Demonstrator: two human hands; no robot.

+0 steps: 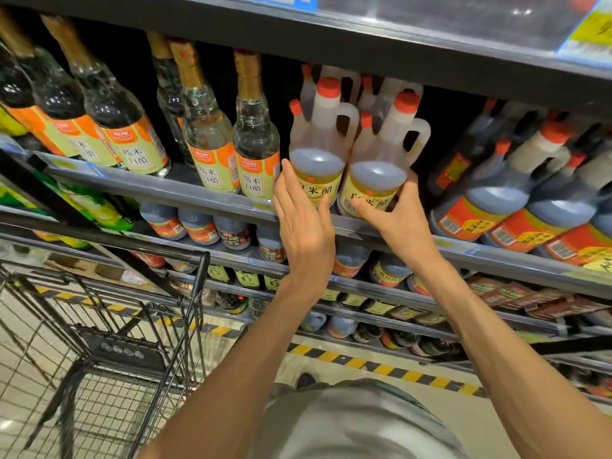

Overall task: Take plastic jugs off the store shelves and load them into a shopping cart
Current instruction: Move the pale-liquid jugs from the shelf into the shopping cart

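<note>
**Jugs on the shelf, both our hands raised to them**

Jugs are what we reach for, and we tell the scene from left to right. At about 8 o'clock stands the shopping cart (109, 352), its wire basket open toward us. At 10 o'clock the glass bottles (212, 127) stand in a row on the shelf (165, 190), necks leaning up and left.

Our left hand (304, 223) comes up from 6 o'clock on a straight forearm. The palm faces right, the fingers are spread and extended upward, and their tips lie against the yellow label of the left jug (318, 154); the hand is open, not clamped. That jug stands near the centre, just above it toward 12 o'clock, upright on the shelf's front edge. Its long axis runs bottom to top, its red cap tilted slightly right, its handle on the right side.

The right jug (381, 167) touches it and stands the same way. Our right hand (402, 220) cups its lower label, thumb across the front and fingers wrapped behind the right side. At 3 o'clock lie the dark jugs (516, 200) with orange labels, caps pointing up and right.
</note>
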